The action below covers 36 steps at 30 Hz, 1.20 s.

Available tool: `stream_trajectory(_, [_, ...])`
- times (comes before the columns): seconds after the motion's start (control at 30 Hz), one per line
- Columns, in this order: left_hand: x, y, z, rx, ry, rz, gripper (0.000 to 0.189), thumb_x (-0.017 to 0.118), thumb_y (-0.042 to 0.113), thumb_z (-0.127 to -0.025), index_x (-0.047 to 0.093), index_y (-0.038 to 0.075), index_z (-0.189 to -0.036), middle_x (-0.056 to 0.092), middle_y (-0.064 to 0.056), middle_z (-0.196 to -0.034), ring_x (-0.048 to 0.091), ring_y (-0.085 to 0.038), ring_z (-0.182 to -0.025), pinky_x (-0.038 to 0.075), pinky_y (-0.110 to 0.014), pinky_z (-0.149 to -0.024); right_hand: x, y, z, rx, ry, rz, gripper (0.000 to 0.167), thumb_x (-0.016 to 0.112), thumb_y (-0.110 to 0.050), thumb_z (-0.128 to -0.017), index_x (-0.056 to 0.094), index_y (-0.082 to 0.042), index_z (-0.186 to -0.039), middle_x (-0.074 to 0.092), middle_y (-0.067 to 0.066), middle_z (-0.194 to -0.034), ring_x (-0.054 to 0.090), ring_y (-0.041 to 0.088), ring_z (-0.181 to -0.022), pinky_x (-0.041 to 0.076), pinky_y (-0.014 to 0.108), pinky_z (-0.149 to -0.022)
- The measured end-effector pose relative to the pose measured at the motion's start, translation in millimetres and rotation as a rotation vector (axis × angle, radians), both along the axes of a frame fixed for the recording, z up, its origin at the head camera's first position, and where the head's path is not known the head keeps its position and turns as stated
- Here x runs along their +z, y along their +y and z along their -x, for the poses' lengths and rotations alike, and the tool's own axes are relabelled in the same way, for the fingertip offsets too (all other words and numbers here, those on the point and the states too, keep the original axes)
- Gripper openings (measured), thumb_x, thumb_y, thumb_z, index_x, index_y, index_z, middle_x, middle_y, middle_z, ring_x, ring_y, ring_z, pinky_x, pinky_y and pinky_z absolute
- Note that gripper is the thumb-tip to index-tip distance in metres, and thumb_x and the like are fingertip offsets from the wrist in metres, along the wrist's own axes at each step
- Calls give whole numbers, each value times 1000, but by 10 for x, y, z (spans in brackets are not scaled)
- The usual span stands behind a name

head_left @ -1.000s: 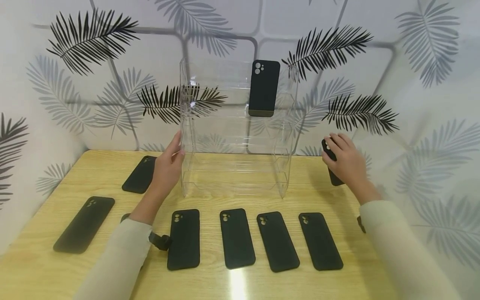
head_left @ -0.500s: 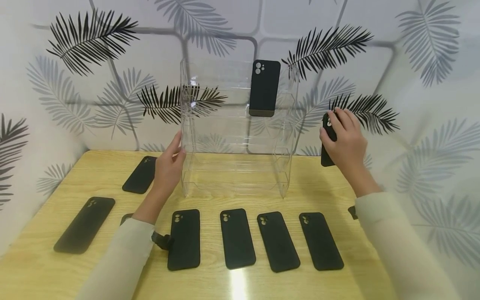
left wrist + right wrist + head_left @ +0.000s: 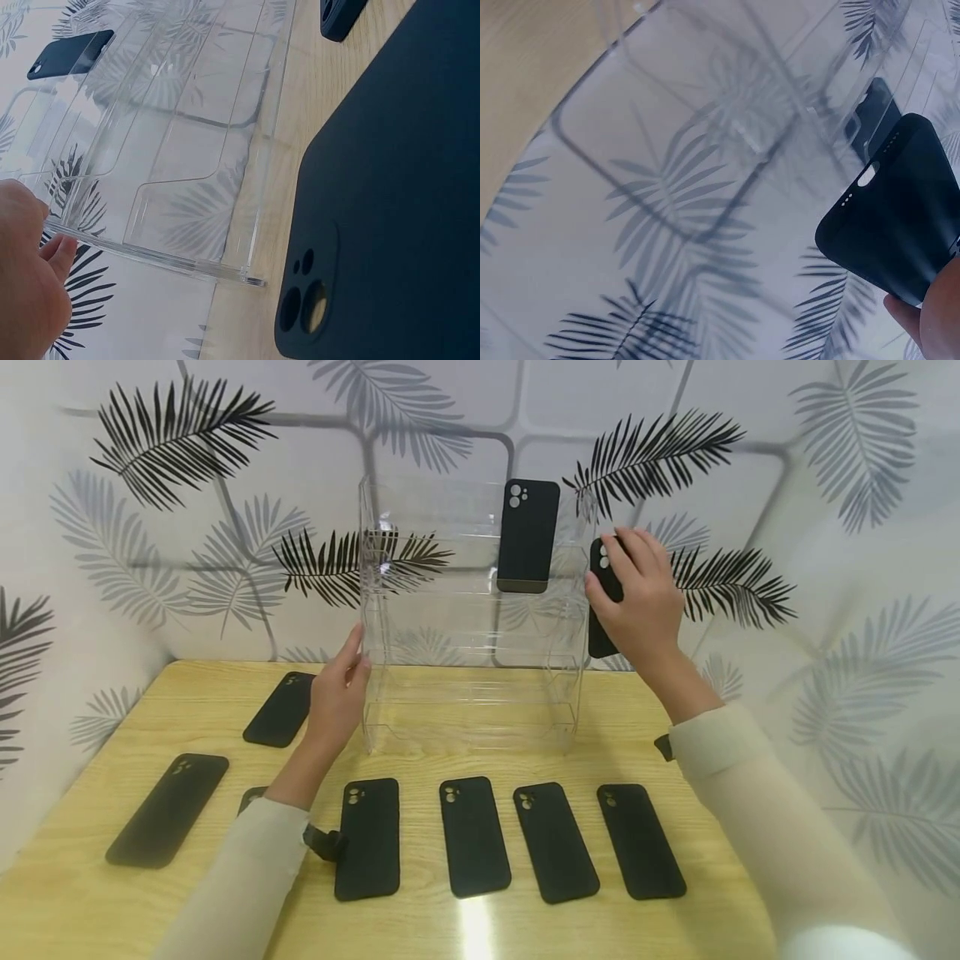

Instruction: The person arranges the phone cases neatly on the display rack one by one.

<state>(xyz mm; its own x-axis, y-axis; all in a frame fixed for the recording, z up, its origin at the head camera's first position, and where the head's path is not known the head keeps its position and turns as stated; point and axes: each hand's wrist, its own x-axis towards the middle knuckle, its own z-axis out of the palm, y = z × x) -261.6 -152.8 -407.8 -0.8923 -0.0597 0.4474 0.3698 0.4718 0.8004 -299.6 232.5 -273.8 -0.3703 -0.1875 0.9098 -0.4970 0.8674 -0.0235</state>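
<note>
One case (image 3: 528, 535) sits on the clear rack (image 3: 472, 693); your right hand (image 3: 645, 602) grips a second case (image 3: 600, 602) beside it, your left hand (image 3: 337, 693), fingers straight, steadies the rack; six cases lie on the table (image 3: 420, 927).

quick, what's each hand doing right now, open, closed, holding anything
Left hand: open, straight fingers resting against the clear acrylic rack.
Right hand: gripping a black phone case beside the rack.

four black phone cases (image 3: 510, 839) lie in a row on the wooden table (image 3: 675, 935). two further cases (image 3: 167, 808) lie at the left side. the leaf-patterned wall covering (image 3: 187, 460) stands behind.
</note>
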Motion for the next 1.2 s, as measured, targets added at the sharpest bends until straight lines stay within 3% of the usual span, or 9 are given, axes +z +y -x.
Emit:
stream_trajectory(0.07, [-1,7,2,-1,1,5,54,47,27,-108,29,40,-157,48,-8,-154,50,-28,-139,47,-47,-108,46,-107,22,6,-3,-10,45,66,-26,-97,63,-11,-139,62,10,-140,50,28,-137,58,52,-76])
stream_trajectory(0.13, [-1,16,3,0,2,10,54,48,26,-108,30,39,-157,49,-9,-154,50,-28,-138,47,-48,-108,85,-211,52,13,-13,-21,46,65,-27,-98,62,-10,-140,60,11,-141,49,28,-138,59,51,-77])
stream_trajectory(0.17, [4,20,1,1,1,10,54,48,26,-108,30,39,-157,49,-9,-154,51,-28,-138,48,-48,-108,99,-262,69,10,-13,-23,46,65,-28,-98,61,-11,-141,60,10,-142,48,28,-139,58,50,-71])
stream_trajectory(0.4, [19,50,11,-6,-5,21,53,46,30,-109,30,37,-158,53,-13,-150,56,-31,-132,48,-51,-105,183,-563,177,-40,-6,-19,47,57,-35,-103,60,-10,-142,58,12,-143,46,28,-141,56,48,-96])
stream_trajectory(0.6, [34,53,-8,8,8,33,53,47,26,-109,30,34,-158,51,-13,-151,57,-32,-131,49,-51,-105,193,-794,285,-64,-19,-18,46,58,-36,-102,60,-13,-143,57,9,-145,46,27,-141,60,48,-77])
stream_trajectory(0.83, [17,47,-28,18,5,40,52,45,28,-109,31,31,-159,52,-14,-150,56,-32,-131,49,-53,-104,218,-1054,388,-89,25,-1,45,55,-39,-104,61,-14,-141,58,9,-144,46,27,-141,60,49,-79])
stream_trajectory(0.87, [14,47,-28,18,7,40,53,45,27,-109,31,32,-159,52,-14,-150,56,-32,-131,49,-53,-103,229,-1087,400,-99,25,4,45,53,-40,-104,61,-14,-141,58,9,-144,46,27,-141,61,48,-75])
stream_trajectory(1.2, [5,32,-15,20,6,36,55,47,22,-109,29,34,-159,49,-11,-153,54,-31,-134,49,-52,-103,372,-1429,562,-107,-14,36,47,50,-42,-105,59,-14,-142,56,8,-146,45,26,-141,60,42,-75])
